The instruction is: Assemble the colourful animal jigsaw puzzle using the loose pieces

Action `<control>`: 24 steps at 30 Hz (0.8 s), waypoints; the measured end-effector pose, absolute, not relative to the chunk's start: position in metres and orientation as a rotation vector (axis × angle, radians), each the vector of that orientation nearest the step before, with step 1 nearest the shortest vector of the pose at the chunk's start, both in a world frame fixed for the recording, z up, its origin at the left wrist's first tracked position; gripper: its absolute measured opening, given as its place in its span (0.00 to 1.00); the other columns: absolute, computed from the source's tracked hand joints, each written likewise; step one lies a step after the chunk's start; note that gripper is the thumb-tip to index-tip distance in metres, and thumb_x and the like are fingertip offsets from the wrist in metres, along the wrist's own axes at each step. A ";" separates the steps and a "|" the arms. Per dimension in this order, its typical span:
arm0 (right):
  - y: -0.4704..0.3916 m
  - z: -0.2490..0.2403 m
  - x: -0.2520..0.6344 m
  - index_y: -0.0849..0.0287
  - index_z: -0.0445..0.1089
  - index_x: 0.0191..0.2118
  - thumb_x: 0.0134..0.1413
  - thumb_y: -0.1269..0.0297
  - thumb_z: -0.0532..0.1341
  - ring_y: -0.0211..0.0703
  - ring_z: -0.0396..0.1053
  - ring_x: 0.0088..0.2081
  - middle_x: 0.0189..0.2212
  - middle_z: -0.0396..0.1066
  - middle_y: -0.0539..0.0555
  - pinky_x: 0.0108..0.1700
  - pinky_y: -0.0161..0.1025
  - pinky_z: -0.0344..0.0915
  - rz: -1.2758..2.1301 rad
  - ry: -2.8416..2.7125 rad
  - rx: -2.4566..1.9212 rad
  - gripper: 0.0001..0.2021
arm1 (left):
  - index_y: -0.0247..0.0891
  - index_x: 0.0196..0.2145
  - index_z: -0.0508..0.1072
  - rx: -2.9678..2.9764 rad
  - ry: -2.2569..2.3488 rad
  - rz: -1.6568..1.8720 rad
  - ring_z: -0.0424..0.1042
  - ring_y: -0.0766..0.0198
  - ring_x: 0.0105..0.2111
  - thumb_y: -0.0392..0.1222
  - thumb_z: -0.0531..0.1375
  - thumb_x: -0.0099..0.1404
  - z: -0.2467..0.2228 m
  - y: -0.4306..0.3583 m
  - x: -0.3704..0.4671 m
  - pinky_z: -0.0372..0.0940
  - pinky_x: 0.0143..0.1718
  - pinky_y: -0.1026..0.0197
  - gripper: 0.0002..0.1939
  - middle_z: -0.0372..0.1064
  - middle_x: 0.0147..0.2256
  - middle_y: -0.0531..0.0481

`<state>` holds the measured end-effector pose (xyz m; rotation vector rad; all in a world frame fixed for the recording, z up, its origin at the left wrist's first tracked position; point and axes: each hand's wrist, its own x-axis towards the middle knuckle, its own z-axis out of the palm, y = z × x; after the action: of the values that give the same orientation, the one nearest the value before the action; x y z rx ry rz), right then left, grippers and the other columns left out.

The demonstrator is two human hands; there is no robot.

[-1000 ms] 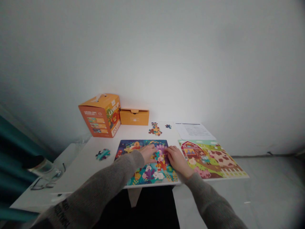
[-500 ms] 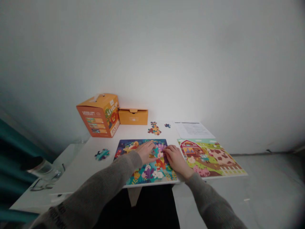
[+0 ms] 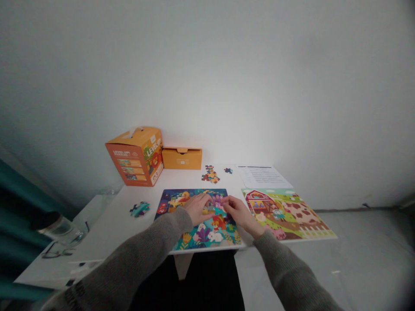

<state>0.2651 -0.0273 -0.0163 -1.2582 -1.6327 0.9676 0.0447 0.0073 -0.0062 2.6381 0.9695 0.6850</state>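
Dark-blue and teal, the rectangular jigsaw (image 3: 202, 237) lies at the white table's (image 3: 108, 231) near edge. My left hand (image 3: 196, 209) spreads loosely open over it; whether my half-curled right hand (image 3: 241, 214) pinches a piece, I can't tell. Piece-fitting, I judge, needing light fingertips.

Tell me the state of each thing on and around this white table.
Left hand: spread, palm down
Right hand: fingertips bunched, grip unclear
Colourful jungle-animal puzzle: flat, partly covered by hands
Colourful farm-scene board: flat, uncovered
Large orange cardboard box: upright, top closed
Small yellow-orange cardboard box: closure unclear
Teal puzzle pieces: clustered
White printed paper: flat
Clear bottle: black lid on
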 end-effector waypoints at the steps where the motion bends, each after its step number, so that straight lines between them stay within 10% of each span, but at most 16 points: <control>1: -0.029 -0.016 0.265 0.58 0.68 0.38 0.59 0.57 0.58 0.36 0.59 0.26 0.25 0.63 0.46 0.28 0.34 0.55 0.987 -1.641 -1.252 0.10 | 0.39 0.49 0.67 2.643 0.926 0.649 0.71 0.55 0.42 0.51 0.67 0.59 -0.005 0.008 0.043 0.65 0.44 0.55 0.25 0.70 0.41 0.47; 24: -0.049 -0.034 0.278 0.56 0.72 0.45 0.64 0.72 0.55 0.48 0.65 0.47 0.42 0.70 0.56 0.51 0.45 0.62 0.188 -2.113 -1.397 0.10 | 0.39 0.42 0.73 2.884 1.027 0.299 0.69 0.50 0.46 0.58 0.66 0.60 -0.016 0.023 0.057 0.65 0.46 0.51 0.21 0.69 0.43 0.44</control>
<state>0.2778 -0.0489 -0.0339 -1.3972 -2.1134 0.1878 0.0566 0.0234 -0.0158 2.8841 1.0271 0.2986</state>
